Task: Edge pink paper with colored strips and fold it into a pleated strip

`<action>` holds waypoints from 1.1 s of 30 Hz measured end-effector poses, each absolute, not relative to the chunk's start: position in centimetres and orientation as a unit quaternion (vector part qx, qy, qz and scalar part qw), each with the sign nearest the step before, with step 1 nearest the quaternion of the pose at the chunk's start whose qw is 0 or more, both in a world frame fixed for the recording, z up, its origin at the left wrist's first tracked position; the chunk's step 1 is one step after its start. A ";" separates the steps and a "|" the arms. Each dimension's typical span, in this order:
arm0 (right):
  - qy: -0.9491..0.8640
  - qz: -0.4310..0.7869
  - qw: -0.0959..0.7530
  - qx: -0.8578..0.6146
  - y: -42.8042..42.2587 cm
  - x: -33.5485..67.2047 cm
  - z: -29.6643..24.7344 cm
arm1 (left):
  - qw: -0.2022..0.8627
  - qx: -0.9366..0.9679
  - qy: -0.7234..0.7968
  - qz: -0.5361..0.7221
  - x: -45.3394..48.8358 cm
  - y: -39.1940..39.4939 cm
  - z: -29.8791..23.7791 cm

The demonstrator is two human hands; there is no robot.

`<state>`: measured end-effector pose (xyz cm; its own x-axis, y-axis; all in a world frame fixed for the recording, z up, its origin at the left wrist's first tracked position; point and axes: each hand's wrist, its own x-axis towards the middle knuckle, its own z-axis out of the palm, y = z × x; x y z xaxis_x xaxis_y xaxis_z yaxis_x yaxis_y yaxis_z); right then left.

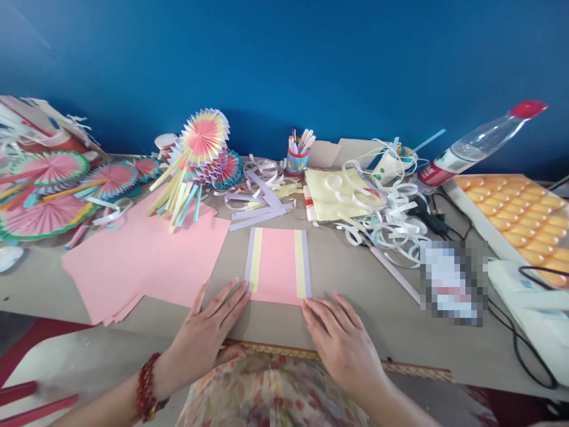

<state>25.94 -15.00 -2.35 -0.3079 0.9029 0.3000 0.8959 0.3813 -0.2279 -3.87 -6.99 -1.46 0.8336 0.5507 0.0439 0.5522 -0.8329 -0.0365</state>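
Observation:
A pink paper sheet (276, 267) lies flat in front of me, with a yellow strip and a lavender strip running along each of its two sides. My left hand (213, 323) rests open on the table, its fingertips at the sheet's lower left corner. On the other side, my right hand (340, 332) is open too, fingers touching the lower right corner. Neither hand grips anything. Left of the sheet, a stack of larger pink papers (151, 261) is spread out. Cut lavender paper strips (262, 207) lie just behind the sheet.
Folded paper fans (207, 139) stand and lie at the back left. A pen cup (297, 161), yellow papers (333, 193) and curled white strips (402, 219) sit behind. At right are a plastic bottle (480, 145), a blurred object (451, 284) and cables (515, 338). The table's front edge (418, 370) is close.

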 end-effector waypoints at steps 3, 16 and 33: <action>-0.804 0.014 0.204 -0.558 -14.9 25.9 -2.2 | 0.019 -0.955 -0.294 -0.031 -3.6 -7.2 -1.5; -0.802 0.006 0.164 -0.574 -14.6 24.7 -1.2 | -0.031 -0.971 -0.236 0.003 0.1 -8.1 -0.8; -0.758 0.052 0.226 -0.610 -13.4 25.8 -1.0 | -0.047 -0.972 -0.228 -0.025 -0.6 -7.2 -0.9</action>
